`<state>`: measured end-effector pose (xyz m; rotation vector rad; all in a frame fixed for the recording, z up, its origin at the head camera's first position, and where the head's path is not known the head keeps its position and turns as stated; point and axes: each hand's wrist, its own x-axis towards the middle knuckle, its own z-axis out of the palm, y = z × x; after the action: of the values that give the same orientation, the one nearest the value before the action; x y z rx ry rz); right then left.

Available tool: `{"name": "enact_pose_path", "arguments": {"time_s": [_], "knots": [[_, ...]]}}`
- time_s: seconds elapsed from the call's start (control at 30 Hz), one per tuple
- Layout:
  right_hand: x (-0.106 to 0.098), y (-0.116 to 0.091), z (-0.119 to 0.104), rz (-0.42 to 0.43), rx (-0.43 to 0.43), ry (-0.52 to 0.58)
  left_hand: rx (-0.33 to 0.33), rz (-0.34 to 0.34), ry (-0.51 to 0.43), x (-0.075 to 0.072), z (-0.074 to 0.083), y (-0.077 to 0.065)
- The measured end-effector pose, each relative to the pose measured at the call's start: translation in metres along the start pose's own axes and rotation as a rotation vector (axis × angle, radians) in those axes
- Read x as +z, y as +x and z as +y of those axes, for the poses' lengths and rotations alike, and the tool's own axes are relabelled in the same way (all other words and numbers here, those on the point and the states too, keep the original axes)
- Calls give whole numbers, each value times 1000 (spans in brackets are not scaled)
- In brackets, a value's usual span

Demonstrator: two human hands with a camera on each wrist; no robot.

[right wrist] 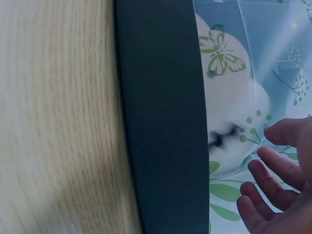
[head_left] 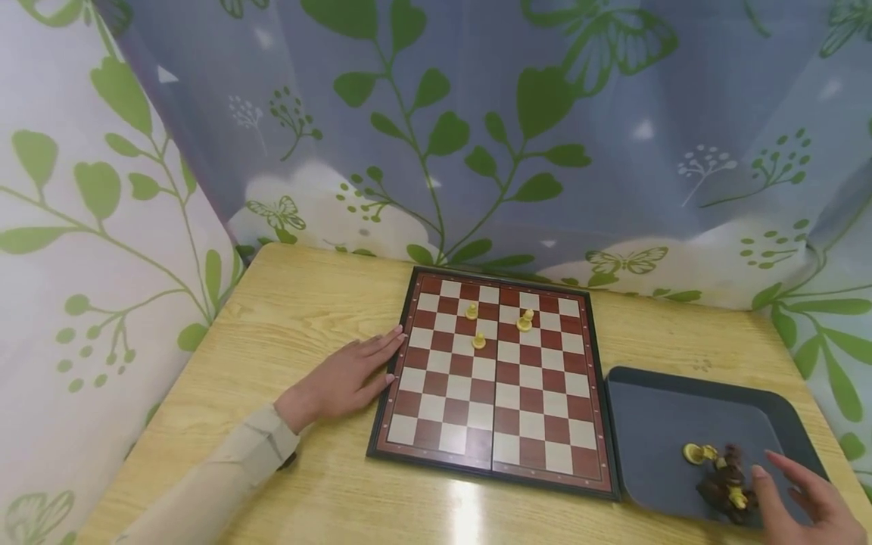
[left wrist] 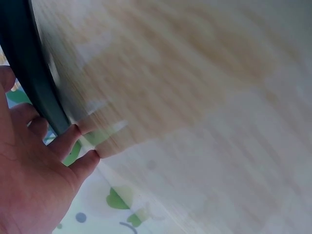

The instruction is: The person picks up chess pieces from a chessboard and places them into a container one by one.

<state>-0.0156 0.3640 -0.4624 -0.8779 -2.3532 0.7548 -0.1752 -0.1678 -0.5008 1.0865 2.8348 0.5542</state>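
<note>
My left hand (head_left: 344,378) lies by the left edge of the chessboard (head_left: 514,484), its fairly straight fingertips right at the frame. In the left wrist view those fingers (left wrist: 85,163) reach along the board's dark side (left wrist: 29,63). On the board stand three gold chess pieces: a pawn (head_left: 471,311), another pawn (head_left: 480,341) and a taller piece (head_left: 525,320). At the lower right my right hand (head_left: 811,503) is over the grey tray (head_left: 668,409), thumb and fingers apart, holding nothing. Nearest to it lies a pile of dark chess pieces (head_left: 715,490) with some gold ones among them.
The tray sits close against the board's right side on the wooden table (head_left: 313,303). In the right wrist view its dark wall (right wrist: 161,117) rises beside the hand. A leaf-patterned curtain (head_left: 470,113) hangs behind the table and along its sides.
</note>
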Motion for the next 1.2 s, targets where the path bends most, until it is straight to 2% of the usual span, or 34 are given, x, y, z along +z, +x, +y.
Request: {"name": "enact_pose_path", "arguments": {"time_s": [0.23,0.53,0.73,0.97,1.07,1.2], "knots": [[2,-1,1,-7,-3,-9,-6,-5,-8,0,-1,0],[0,-1,-4,-89,-10,-9,-11,-9,-11,-1,2,-3],[3,-1,-12,-127,-25,-19,-5,-3,-8,-3,2,0],[5,0,-26,-166,-15,-38,-18,-29,-7,-2,2,1],[8,1,-32,-187,-51,-21,-20,-34,-4,-2,2,1],[12,3,-44,-216,-144,66,-29,-39,-4,-3,1,2]]}}
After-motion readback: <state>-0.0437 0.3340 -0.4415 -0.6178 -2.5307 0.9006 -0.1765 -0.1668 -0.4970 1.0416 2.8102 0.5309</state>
